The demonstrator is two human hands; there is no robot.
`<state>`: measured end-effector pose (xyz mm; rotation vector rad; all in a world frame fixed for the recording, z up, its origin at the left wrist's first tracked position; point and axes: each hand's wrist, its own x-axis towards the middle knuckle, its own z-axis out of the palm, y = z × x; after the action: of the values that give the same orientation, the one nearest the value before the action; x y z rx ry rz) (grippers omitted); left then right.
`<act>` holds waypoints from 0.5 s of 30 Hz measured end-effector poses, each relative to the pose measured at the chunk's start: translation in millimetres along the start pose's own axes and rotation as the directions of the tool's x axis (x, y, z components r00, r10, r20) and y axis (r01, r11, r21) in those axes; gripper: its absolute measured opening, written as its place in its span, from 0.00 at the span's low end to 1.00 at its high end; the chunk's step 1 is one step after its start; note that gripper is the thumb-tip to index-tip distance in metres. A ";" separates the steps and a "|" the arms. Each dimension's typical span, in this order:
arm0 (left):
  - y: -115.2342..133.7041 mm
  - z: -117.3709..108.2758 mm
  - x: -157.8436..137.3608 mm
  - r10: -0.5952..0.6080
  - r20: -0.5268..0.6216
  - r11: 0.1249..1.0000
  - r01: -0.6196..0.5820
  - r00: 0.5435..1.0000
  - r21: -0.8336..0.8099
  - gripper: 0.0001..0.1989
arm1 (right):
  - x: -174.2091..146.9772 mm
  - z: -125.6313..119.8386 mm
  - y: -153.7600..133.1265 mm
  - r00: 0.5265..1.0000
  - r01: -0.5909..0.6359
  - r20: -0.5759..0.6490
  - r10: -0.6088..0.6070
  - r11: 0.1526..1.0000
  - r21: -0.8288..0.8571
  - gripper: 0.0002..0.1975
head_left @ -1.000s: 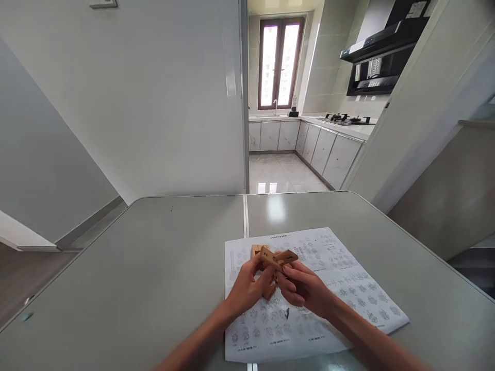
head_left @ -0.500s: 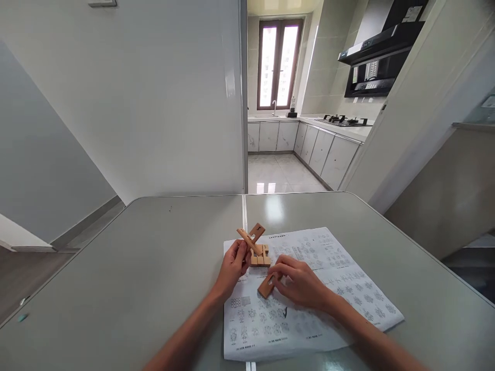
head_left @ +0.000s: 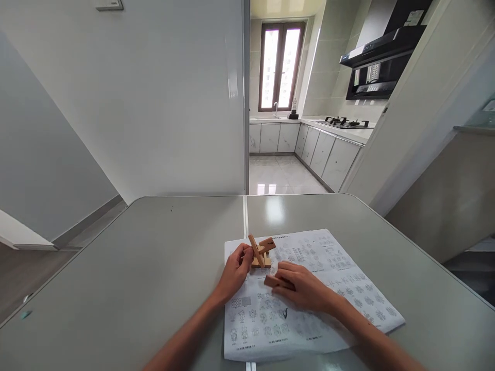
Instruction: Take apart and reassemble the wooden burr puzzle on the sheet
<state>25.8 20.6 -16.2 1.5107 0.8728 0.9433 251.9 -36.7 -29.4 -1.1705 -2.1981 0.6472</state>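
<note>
My left hand (head_left: 236, 268) pinches crossed wooden puzzle pieces (head_left: 256, 251), one slanting upright and another, with a dark mark on it, pointing right. Behind and below them, small light wooden blocks (head_left: 266, 262) rest on a printed sheet (head_left: 301, 330). In my right hand (head_left: 299, 284) is a separate flat wooden puzzle piece (head_left: 273, 281), its left end sticking out past the fingers. That hand is low over the sheet, just right of and nearer than the blocks. Fingers hide the rest of this piece.
The sheet carries rows of small diagrams and lies across the seam of a grey-green table (head_left: 135, 288). A small green bit (head_left: 25, 314) sits near the table's left edge. Past the table are a white wall (head_left: 174, 103) and a kitchen with a stove (head_left: 344, 122).
The crossed pieces in my left hand have turned, the marked one swinging to the right. My right hand has shifted slightly right and rotated its piece, which now shows edge-on. The view tilted slightly.
</note>
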 end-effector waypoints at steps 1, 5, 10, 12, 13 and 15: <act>0.6 0.2 -0.2 -0.001 0.006 1.000 0.001 1.000 -0.007 0.21 | 0.4 -1.3 0.9 0.999 -0.033 -0.036 0.034 0.998 0.049 0.17; 1.3 0.2 0.4 -0.005 0.029 0.999 0.006 1.000 -0.040 0.21 | 1.6 -12.2 4.5 0.927 -0.217 -0.189 0.323 0.875 0.434 0.20; 2.8 -1.6 -0.6 -0.049 0.078 0.998 0.045 0.996 0.048 0.22 | 3.2 -26.4 6.1 0.823 -0.226 -0.065 0.565 0.430 0.874 0.23; 4.1 -0.7 -2.0 -0.055 0.142 0.996 0.044 0.988 0.082 0.23 | 3.9 -28.3 5.4 0.844 -0.206 0.019 0.536 0.292 0.934 0.21; 4.7 0.2 -2.9 -0.054 0.181 0.995 0.038 0.982 0.091 0.23 | 4.0 -28.6 4.7 0.855 -0.196 0.035 0.517 0.258 0.946 0.20; 5.7 2.4 -4.9 -0.045 0.249 0.995 0.020 0.967 0.102 0.22 | 3.9 -28.1 2.7 0.868 -0.175 0.034 0.495 0.241 0.955 0.19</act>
<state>26.2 14.4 -11.2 1.6536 0.7662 0.6740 270.5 -27.8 -9.8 -0.9244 -0.8676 1.5760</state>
